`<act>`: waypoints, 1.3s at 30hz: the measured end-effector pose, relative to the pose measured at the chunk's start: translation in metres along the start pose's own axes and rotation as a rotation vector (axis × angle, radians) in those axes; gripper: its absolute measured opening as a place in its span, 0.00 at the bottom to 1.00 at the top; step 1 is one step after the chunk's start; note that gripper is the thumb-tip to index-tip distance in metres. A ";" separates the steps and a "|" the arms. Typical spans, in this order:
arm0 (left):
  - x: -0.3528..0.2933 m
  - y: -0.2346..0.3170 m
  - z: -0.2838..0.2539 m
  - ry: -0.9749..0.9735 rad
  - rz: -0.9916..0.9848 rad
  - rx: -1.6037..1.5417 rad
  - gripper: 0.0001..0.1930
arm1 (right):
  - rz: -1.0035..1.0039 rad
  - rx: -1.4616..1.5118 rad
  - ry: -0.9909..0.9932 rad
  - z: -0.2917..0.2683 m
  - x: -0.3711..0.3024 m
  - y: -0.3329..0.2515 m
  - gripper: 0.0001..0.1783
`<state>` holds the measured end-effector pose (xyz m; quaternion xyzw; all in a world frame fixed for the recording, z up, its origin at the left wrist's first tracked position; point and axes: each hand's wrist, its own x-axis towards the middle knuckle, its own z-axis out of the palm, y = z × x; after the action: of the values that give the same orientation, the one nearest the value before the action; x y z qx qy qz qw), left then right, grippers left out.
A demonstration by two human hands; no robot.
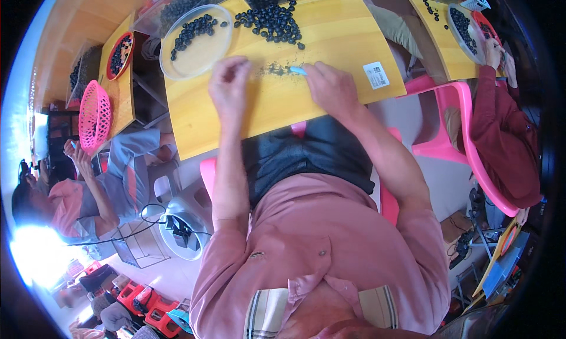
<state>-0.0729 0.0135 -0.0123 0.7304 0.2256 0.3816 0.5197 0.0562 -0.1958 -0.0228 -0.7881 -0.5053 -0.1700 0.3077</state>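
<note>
1. The right grip (333, 91) is clasping a blue tool (299, 71); one end is sticking out to the left past the fingertips, while the hand is hiding the rest.
2. The tool's long axis is running roughly left to right, its free end pointing toward the left grip (230, 86) with a gap between.
3. The left grip is showing blurred above the bench (277, 115), fingertips drawing together; I cannot tell whether they are pinching anything.
4. Dark crumbs (276, 69) are lying on the bench between the grips, around the tool's free end.
5. Loose black balls (274, 23) are lying on the far side of both grips; the nearest one is sitting closer to the right grip.
6. A clear tray (203, 59) holding more balls is resting far left, the left grip being nearer.
</note>
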 end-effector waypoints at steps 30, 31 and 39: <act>-0.044 -0.002 0.055 -0.042 -0.172 -0.146 0.13 | 0.008 0.017 0.021 -0.003 0.000 0.001 0.08; -0.045 0.002 0.058 -0.033 -0.188 -0.201 0.14 | 0.011 0.014 0.018 -0.004 -0.001 0.001 0.08; -0.045 0.007 0.057 -0.053 -0.232 -0.172 0.15 | -0.099 -0.018 0.015 -0.007 -0.001 -0.002 0.05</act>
<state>-0.0550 -0.0551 -0.0296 0.6620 0.2610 0.3173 0.6269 0.0543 -0.2004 -0.0177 -0.7636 -0.5398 -0.1955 0.2955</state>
